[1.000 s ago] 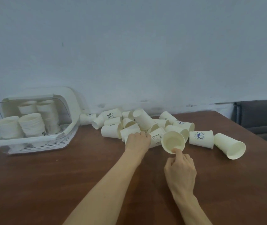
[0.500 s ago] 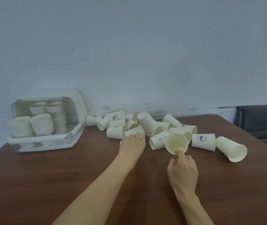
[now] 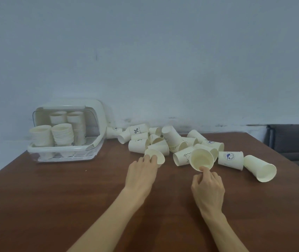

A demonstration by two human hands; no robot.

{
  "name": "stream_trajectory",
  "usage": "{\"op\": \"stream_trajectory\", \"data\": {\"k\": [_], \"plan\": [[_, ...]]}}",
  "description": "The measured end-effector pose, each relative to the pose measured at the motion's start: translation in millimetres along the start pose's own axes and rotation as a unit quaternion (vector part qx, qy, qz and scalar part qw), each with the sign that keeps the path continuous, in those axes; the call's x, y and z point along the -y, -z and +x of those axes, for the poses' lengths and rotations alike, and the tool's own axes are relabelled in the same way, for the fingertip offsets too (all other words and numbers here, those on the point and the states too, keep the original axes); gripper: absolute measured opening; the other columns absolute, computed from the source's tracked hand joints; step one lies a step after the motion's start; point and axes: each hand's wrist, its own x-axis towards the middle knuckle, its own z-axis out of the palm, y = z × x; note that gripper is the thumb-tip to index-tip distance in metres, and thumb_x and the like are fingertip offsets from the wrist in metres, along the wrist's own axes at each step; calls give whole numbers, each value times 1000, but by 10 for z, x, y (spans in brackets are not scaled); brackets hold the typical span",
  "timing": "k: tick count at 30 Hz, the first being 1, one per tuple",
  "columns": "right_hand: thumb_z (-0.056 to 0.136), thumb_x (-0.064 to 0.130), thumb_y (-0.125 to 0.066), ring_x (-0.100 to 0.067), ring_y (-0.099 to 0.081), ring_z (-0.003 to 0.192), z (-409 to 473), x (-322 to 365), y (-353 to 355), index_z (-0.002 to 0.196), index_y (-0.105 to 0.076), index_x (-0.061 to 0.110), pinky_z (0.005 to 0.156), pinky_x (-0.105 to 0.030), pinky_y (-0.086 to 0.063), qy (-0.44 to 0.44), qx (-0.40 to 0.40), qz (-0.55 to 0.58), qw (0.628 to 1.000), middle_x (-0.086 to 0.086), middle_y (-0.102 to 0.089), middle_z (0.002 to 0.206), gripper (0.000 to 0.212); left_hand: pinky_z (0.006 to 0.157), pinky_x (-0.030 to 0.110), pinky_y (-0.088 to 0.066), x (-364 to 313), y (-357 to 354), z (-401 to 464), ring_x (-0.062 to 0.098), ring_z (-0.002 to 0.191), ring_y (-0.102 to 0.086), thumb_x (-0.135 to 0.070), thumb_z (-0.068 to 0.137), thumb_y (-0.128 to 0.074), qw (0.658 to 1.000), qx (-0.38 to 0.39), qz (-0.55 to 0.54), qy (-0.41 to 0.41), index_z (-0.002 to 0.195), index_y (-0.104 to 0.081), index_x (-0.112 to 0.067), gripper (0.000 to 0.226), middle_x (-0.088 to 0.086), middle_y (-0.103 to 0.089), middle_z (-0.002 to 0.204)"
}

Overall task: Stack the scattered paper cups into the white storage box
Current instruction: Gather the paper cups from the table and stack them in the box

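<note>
Several white paper cups lie scattered in a pile (image 3: 165, 140) at the back middle of the brown table. My left hand (image 3: 142, 172) grips one cup (image 3: 157, 155) at the pile's near edge, its mouth turned toward me. My right hand (image 3: 207, 186) pinches the rim of another cup (image 3: 201, 159), whose open mouth faces me. The white storage box (image 3: 94, 148) stands at the back left with its lid up and holds several stacks of cups (image 3: 62, 135).
The brown table (image 3: 72, 197) ends at a wall behind the pile. Two more cups (image 3: 231, 160) (image 3: 260, 168) lie on their sides to the right. A dark grey sofa (image 3: 294, 140) stands beyond the table's right edge.
My left hand has drawn a cup out of the pile toward me and turned its mouth up. My right hand keeps its cup. The view has shifted, so everything sits further right.
</note>
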Motion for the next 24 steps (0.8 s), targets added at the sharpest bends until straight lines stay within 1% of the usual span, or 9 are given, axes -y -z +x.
{"op": "stream_trajectory", "data": {"k": [2, 4, 7, 9, 13, 14, 16, 18, 24], "plan": [[69, -8, -69, -26, -51, 57, 6, 22, 29, 89, -67, -1, 57, -35, -46, 11, -6, 1, 1000, -7, -57, 56, 21, 49, 28, -30, 31, 50, -112, 21, 64, -60, -13, 67, -78, 999, 19, 2, 25, 102, -62, -11, 39, 6, -62, 83], [70, -7, -70, -26, -52, 57, 17, 77, 66, 89, -68, 0, 57, -35, -46, 23, -6, 4, 1000, -7, -57, 57, 21, 45, 27, -27, 72, 146, -196, 19, 56, -58, -14, 55, -85, 999, 6, 4, 45, 94, -64, -12, 44, 4, -60, 75], [72, -5, -70, -26, -53, 59, 25, 233, 130, 89, -67, 1, 57, -34, -46, 43, -3, 13, 999, -6, -58, 59, 18, 61, 31, -35, 152, 230, -289, 24, 89, -60, -20, 93, -52, 998, 1, -10, 66, 122, -49, -10, 31, 7, -58, 107], [74, -4, -68, -26, -54, 60, 31, 393, 160, 87, -67, 2, 57, -33, -46, 68, -10, 23, 997, -5, -59, 60, 14, 65, 31, -35, 216, 273, -352, 24, 99, -57, -22, 99, -38, 996, -27, -15, 79, 128, -41, -12, 31, 5, -54, 116], [76, 1, -69, -26, -55, 61, 47, 755, 205, 85, -66, 5, 55, -31, -45, 103, 1, 47, 994, -6, -60, 62, 11, 53, 30, -33, 439, 323, -496, 21, 79, -61, -25, 93, -53, 991, -60, -46, 109, 110, -50, -15, 20, 1, -61, 96], [79, 4, -65, -27, -55, 61, 43, 844, 208, 84, -66, 6, 54, -31, -45, 116, -1, 51, 992, -6, -59, 61, 5, 48, 30, -32, 508, 322, -522, 20, 70, -61, -23, 87, -62, 991, -66, -45, 105, 103, -53, -15, 20, 1, -62, 87], [83, 15, -51, -27, -54, 59, 26, 1033, 217, 79, -64, 7, 52, -32, -44, 141, -1, 61, 988, -5, -57, 59, 15, 41, 30, -33, 668, 331, -584, 19, 59, -59, -19, 74, -76, 991, -81, -23, 104, 93, -56, -15, 28, -1, -60, 74], [84, 21, -43, -26, -54, 59, 6, 1216, 215, 76, -63, 8, 52, -32, -44, 172, 2, 73, 982, -5, -57, 59, 25, 39, 31, -36, 849, 369, -670, 19, 57, -59, -19, 72, -78, 989, -93, -8, 114, 90, -56, -16, 29, -2, -59, 72], [87, 23, -41, -22, -54, 56, -52, 1701, 130, 82, -65, 10, 51, -28, -38, 229, 27, 88, 969, -2, -57, 59, 27, 39, 33, -43, 1402, 482, -940, 22, 59, -62, -21, 83, -68, 984, -98, 4, 152, 90, -53, -17, 16, -1, -61, 74]]}}
